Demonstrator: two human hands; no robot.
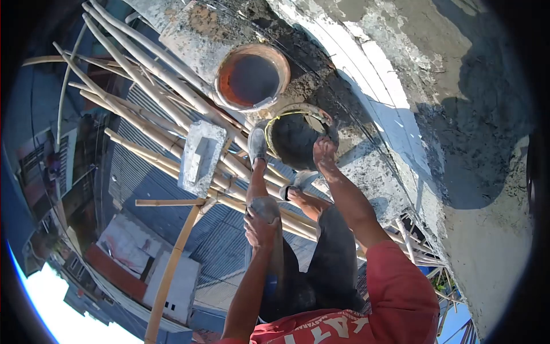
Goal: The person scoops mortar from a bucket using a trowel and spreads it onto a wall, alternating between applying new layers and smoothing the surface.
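Observation:
My right hand is closed at the inner edge of a bucket of grey wet mortar; what its fingers grip is hidden. A yellow cord runs along this bucket's rim. My left hand rests on my bent left knee, fingers spread over the trouser leg, holding nothing. Left of my feet, a mortar-caked plastering float lies handle up on the bamboo poles. Beyond the mortar bucket stands an orange-brown bucket with murky grey liquid in it.
My shod feet stand on bamboo scaffold poles, with gaps between them. Far below lie corrugated roofs and houses. A partly plastered wall rises on the right, beside a rough concrete ledge. One bamboo pole slants up near my left.

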